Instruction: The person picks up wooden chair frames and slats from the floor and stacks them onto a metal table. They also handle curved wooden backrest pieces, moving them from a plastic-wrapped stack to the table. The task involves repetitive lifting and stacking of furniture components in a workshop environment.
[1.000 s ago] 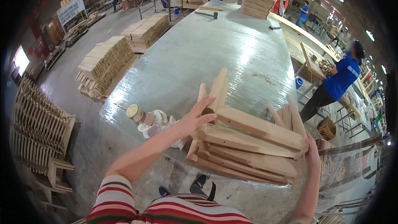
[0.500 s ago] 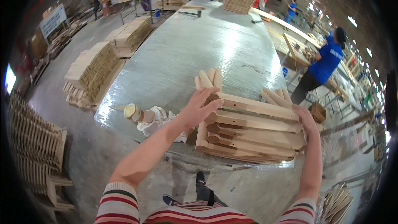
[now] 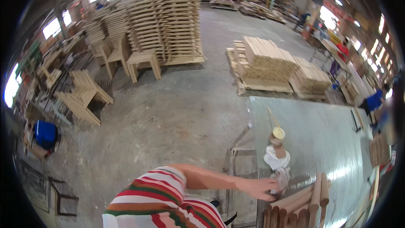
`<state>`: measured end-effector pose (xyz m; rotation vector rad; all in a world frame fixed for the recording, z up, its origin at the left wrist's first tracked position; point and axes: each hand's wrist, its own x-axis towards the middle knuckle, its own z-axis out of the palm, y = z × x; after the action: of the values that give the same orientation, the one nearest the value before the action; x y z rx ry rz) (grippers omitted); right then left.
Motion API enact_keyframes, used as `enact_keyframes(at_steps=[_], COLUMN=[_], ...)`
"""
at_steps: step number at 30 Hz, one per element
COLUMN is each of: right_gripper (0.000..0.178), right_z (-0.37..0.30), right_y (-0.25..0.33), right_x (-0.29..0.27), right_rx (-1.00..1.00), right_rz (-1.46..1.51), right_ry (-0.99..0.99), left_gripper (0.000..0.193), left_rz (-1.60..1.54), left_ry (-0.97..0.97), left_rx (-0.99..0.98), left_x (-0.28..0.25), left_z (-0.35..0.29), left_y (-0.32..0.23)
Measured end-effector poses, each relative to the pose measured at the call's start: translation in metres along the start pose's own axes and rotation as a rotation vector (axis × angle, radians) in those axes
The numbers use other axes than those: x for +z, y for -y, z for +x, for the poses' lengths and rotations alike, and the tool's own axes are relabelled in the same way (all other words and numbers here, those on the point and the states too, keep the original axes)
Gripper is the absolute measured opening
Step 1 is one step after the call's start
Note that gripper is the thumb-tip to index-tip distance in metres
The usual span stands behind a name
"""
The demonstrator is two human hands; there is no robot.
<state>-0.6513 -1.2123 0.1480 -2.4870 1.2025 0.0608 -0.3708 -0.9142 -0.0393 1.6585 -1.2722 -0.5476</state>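
Observation:
My left hand (image 3: 260, 188) reaches across the near left edge of the metal-topped table (image 3: 303, 124). Its fingers are apart, with the tips at the lower end of a crumpled white cloth (image 3: 276, 158); no firm grip on it shows. Just beyond the cloth stands a small container with a pale yellow top (image 3: 278, 133), a thin stick beside it. Close below my hand lies a stack of wooden pieces (image 3: 291, 204), with round wooden legs (image 3: 315, 194) leaning at its right. My right hand is out of view.
Stacked wooden boards (image 3: 270, 61) sit on pallets past the table's far left corner. Tall piles of wooden frames (image 3: 164, 25) and wooden chairs (image 3: 116, 57) stand across the concrete floor. A blue bag (image 3: 45, 134) lies at far left. People work in the right background.
The view has swung to the left. My left hand has gone from the top of the wooden stack to the cloth. My right hand, earlier on the stack's right end, has left the view.

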Motion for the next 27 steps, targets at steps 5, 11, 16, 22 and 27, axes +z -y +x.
enact_keyframes(at_steps=[5,11,16,22,27], right_gripper=[0.047,0.045,0.042,0.038,0.036], right_z=[-0.029,-0.046,-0.049,-0.098,-0.114], right_y=[0.162,0.372,0.421,0.401,0.524], right_x=[0.048,0.277,0.554,0.716,0.765], right_rx=[-0.64,-1.033,-0.934,-0.456,-0.252], right_rz=[0.037,0.774,-0.273,-0.596,-0.539], right_ry=[0.099,1.115,1.092,1.403,1.305], left_gripper=[0.062,0.061,0.056,0.053,0.055], left_rz=[-0.014,-0.271,-0.5,-0.687,-0.884], left_ry=[-0.03,-0.549,-0.897,-1.141,-1.123], left_rx=[-0.544,-0.943,-0.948,-0.938,-1.027], left_x=[-0.012,-0.047,-0.081,-0.141,-0.222], left_z=[-0.251,-0.494,-0.602,-0.683,-0.757], left_y=[0.089,0.083,0.067,0.095,0.173])
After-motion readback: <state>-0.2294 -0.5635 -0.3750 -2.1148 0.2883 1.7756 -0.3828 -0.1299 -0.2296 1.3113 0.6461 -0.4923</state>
